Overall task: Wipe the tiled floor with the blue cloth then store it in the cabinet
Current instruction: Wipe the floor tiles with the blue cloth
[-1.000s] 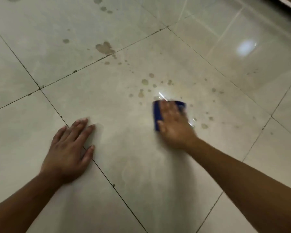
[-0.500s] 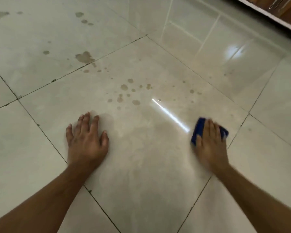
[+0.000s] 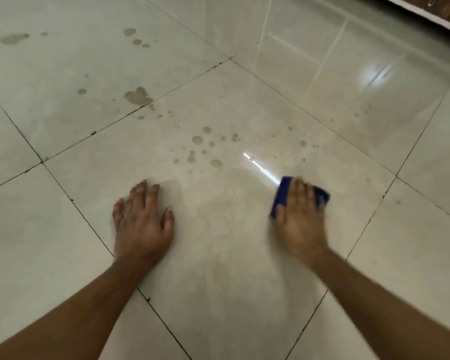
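A folded blue cloth lies flat on the glossy pale tiled floor. My right hand presses down on it, palm flat, covering most of it; only the cloth's left side and far right corner show. This hand is blurred with motion. My left hand rests flat on the same tile, fingers spread, holding nothing. Brownish drip stains dot the tile just beyond both hands, and a larger stain sits further back near a grout line.
More stains mark the far-left tile. The base of a wooden cabinet with a white plinth runs along the top right corner. Dark grout lines cross the floor. A bright light streak reflects beside the cloth.
My right hand slid the cloth from the tile's middle out to the right, then slightly back toward the left. My left hand stays planted; the view shifted a little.
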